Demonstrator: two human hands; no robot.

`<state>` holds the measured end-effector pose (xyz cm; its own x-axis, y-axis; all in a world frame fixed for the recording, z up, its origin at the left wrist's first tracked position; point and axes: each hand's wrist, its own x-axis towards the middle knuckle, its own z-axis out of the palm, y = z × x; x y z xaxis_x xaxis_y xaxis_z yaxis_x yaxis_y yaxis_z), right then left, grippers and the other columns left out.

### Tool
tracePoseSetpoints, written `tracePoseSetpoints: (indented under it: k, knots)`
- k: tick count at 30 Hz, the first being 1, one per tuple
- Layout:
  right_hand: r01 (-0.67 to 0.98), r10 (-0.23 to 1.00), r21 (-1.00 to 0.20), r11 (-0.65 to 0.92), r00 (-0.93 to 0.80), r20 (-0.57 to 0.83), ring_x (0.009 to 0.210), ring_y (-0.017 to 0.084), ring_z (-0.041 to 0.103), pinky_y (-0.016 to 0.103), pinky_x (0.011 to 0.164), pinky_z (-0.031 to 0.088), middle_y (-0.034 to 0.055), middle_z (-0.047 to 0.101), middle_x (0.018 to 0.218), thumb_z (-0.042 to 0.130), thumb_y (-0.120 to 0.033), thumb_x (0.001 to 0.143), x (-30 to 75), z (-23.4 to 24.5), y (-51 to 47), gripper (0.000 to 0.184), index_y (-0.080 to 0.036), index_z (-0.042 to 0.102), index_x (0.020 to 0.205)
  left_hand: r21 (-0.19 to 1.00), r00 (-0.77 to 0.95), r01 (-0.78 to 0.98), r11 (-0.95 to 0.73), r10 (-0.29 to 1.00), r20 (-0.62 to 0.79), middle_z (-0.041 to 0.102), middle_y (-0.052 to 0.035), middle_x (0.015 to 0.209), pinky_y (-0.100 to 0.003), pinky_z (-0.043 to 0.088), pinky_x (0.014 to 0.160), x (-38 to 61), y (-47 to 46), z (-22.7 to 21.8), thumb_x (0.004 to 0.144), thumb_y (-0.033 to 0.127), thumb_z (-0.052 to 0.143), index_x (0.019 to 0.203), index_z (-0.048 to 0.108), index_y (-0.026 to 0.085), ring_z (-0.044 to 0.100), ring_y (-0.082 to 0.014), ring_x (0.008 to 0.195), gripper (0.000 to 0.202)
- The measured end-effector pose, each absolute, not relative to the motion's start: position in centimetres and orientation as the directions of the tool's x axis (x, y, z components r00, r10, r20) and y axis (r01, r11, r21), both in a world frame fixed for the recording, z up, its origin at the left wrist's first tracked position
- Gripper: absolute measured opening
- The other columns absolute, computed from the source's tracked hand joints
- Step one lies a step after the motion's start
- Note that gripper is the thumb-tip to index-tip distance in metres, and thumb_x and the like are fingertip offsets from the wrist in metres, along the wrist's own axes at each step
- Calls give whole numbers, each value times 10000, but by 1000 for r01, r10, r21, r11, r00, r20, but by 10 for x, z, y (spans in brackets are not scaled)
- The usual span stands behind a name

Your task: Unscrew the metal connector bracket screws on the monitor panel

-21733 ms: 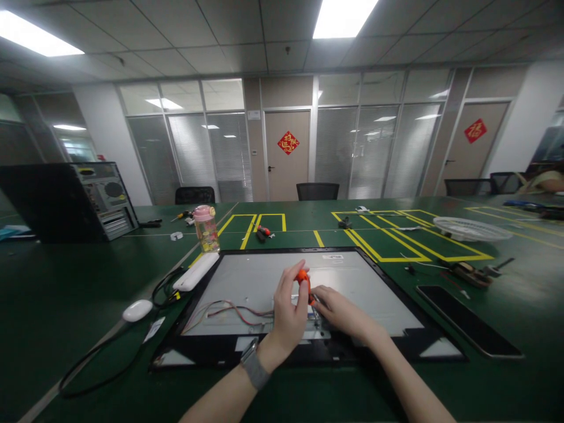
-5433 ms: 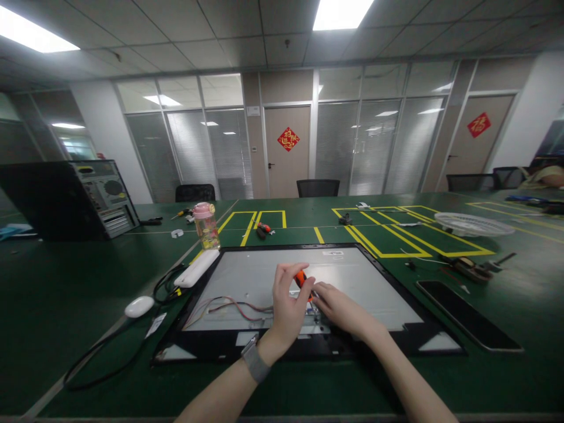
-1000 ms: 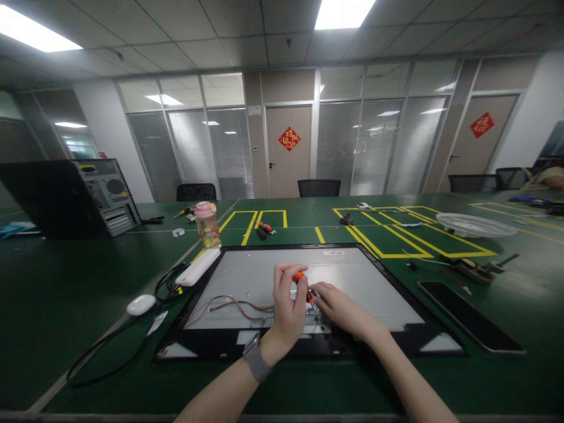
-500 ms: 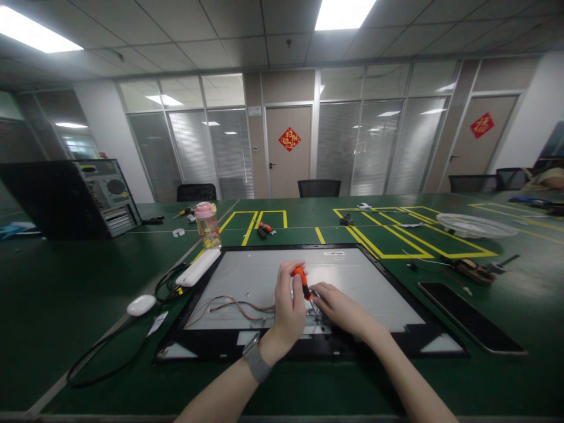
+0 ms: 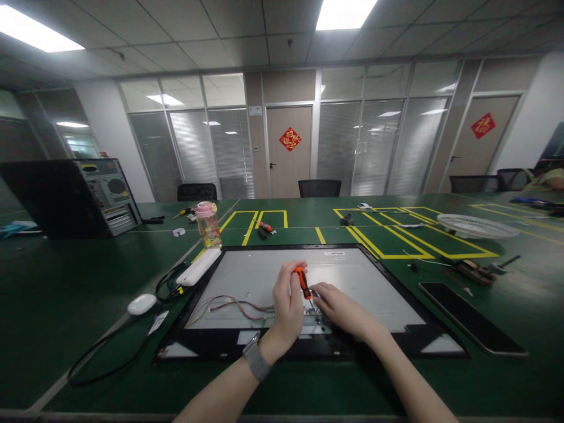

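Note:
My left hand (image 5: 288, 302) is closed round the orange and black handle of a screwdriver (image 5: 303, 282). The screwdriver leans, its shaft pointing down at a small circuit board (image 5: 312, 312) near the front edge of a flat display panel (image 5: 361, 276) with a grey back and black frame. Beside the shaft, my right hand (image 5: 337, 305) rests low over the board with its fingers bent together; what its fingertips hold, if anything, is hidden. Thin coloured wires (image 5: 238, 302) run left from the board across the panel.
Left of the panel are a white power strip (image 5: 199, 267), a pink-lidded bottle (image 5: 208, 225), a white mouse-shaped object (image 5: 141, 304) and black cable. A black computer case (image 5: 57, 197) stands farther left. On the right lie a dark phone-like slab (image 5: 471, 317) and a white round grille (image 5: 478, 225).
The screwdriver handle has turned slightly in my left hand and its tilt differs a little. My right hand has stayed in place.

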<state>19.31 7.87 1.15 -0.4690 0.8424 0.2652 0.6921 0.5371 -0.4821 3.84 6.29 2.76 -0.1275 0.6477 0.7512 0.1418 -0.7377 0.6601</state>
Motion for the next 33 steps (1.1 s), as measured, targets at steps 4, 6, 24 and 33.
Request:
tracePoseSetpoints:
  k: [4, 6, 24, 33]
  knots:
    - [684, 838, -485, 544, -474, 271, 1034, 241, 593, 324, 903, 424, 124, 657, 1108, 430, -219, 948, 193, 11, 79, 268, -169, 620, 1129, 611, -131, 243, -753, 599, 790, 575, -60, 978, -325, 480, 816, 38, 63, 27, 951, 322, 473, 1012, 630, 212, 578, -201, 918, 202]
    - [684, 840, -490, 541, -471, 269, 1031, 241, 593, 324, 900, 426, 122, 656, 1108, 431, -222, 949, 194, 11, 79, 268, -174, 619, 1133, 608, -131, 246, -755, 595, 793, 579, -65, 1002, -327, 479, 824, 39, 63, 26, 956, 313, 468, 1049, 620, 215, 579, -202, 933, 204]
    - [673, 829, -487, 557, -484, 279, 965, 223, 584, 317, 873, 431, 106, 644, 1029, 422, -195, 950, 193, 7, 82, 207, -167, 605, 1043, 636, -43, 171, -753, 639, 768, 634, -83, 1105, -335, 487, 866, 42, 64, 27, 1010, 269, 322, 1206, 559, 218, 615, -192, 981, 312]
    - [674, 836, -498, 545, -479, 266, 1015, 242, 586, 335, 897, 428, 120, 652, 1077, 424, -211, 950, 194, 10, 79, 244, -170, 615, 1095, 572, -70, 277, -772, 577, 813, 557, -59, 993, -331, 475, 822, 40, 65, 25, 948, 270, 478, 1158, 589, 232, 555, -190, 888, 241]
